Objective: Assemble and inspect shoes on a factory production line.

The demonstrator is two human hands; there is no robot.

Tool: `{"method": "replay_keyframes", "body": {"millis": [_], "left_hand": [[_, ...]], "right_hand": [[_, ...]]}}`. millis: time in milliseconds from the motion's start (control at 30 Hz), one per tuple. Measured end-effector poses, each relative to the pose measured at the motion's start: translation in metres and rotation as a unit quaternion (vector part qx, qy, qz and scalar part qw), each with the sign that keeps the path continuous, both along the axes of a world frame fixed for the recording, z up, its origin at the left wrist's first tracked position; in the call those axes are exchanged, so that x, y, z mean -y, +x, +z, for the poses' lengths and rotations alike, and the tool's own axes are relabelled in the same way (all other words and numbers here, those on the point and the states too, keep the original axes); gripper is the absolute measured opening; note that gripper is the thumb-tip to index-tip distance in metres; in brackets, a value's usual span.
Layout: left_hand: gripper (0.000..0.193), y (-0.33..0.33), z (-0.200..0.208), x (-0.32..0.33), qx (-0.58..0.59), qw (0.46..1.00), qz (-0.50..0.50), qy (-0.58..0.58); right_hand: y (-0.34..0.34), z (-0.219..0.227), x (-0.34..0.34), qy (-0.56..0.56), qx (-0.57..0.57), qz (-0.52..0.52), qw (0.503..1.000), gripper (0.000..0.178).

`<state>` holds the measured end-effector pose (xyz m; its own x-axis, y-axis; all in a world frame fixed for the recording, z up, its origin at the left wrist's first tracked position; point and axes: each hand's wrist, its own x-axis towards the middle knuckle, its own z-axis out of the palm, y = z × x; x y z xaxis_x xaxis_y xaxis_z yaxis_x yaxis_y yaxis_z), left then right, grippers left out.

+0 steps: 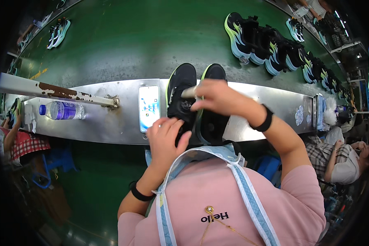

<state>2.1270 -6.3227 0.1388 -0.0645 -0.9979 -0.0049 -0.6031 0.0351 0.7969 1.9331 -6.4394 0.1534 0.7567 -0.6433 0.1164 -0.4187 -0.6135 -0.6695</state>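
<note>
A pair of black sneakers with yellow-green sole edges lies side by side before me, the left sneaker (184,78) and the right sneaker (214,128), toes pointing away. My left hand (165,137) grips the left sneaker around its collar, thumb and fingers bent. Over the tongue area of that same shoe, my right hand (217,97) pinches a small pale beige block or pad (188,92), whose exact kind I cannot make out. The block touches or hovers just above the upper. My right hand and wrist cover part of the right sneaker.
A lit phone (149,108) lies left of the shoes on the metal ledge (127,92). Farther left are a water bottle (63,110) and a rusty white bar (69,92). Several sneakers (270,47) line the green belt (151,41). People sit at both sides.
</note>
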Motion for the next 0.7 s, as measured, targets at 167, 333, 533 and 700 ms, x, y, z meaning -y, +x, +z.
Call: {"method": "replay_keyframes", "body": {"millis": [167,333,533,700], "left_hand": [[0.022,-0.016,-0.040,-0.035,0.144,0.976,-0.155,-0.058],[0.020,0.020,0.015,0.004,-0.188,0.952,-0.204,0.131],[0.023,-0.007,-0.015,0.055,-0.066,0.972,-0.216,-0.065],[0.024,-0.009,-0.009,0.059,-0.053,0.968,-0.246,0.013]], "right_hand": [[-0.054,0.017,-0.022,0.101,-0.168,-0.026,0.980,0.039],[-0.075,0.008,-0.033,0.149,-0.060,-0.030,0.987,0.029],[-0.050,-0.012,-0.064,-0.111,-0.082,-0.189,0.972,0.027],[-0.059,-0.007,-0.065,-0.025,-0.070,-0.190,0.979,0.030]]}}
